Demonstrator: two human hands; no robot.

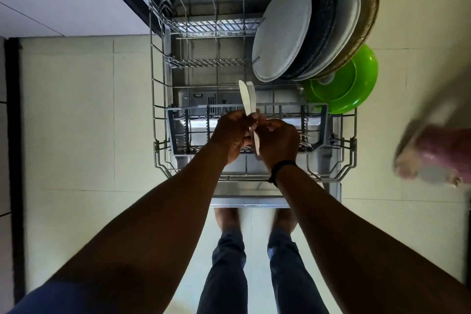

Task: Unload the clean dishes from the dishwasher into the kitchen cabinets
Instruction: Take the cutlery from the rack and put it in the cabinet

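My left hand [233, 132] is curled around the handles of two pale knives [246, 99], their blades sticking up and away from my knuckles. My right hand [276, 139] sits right against it, fingers pinching a third pale utensil [255, 141] that points down toward my wrist; I cannot tell whether it is a knife or something else. Both hands are narrow, closed on cutlery, and they touch each other over the grey cutlery basket [322, 125].

Directly under my palms the basket holds what looks like more metal cutlery, partly hidden by my right hand. Beyond my fingertips and to the right, a light grey plate [280, 33] leans at the front of a row of upright plates, with a dark plate [319, 25] behind it and two more after that. A green bowl [354, 84] stands just beside them at the corner of the lower rack [153, 84]. So most of the load is not yet out.

The risk I see is in the handover: I am bunching loose pieces between two hands, and a smooth handle could slip and fall back into the basket or onto the open door [244, 201]. The upturned blades could catch the rack wires as I lift. Far to my right a blurred foot [433, 158] is near; I'd judge that swinging the knives that way would be unsafe.
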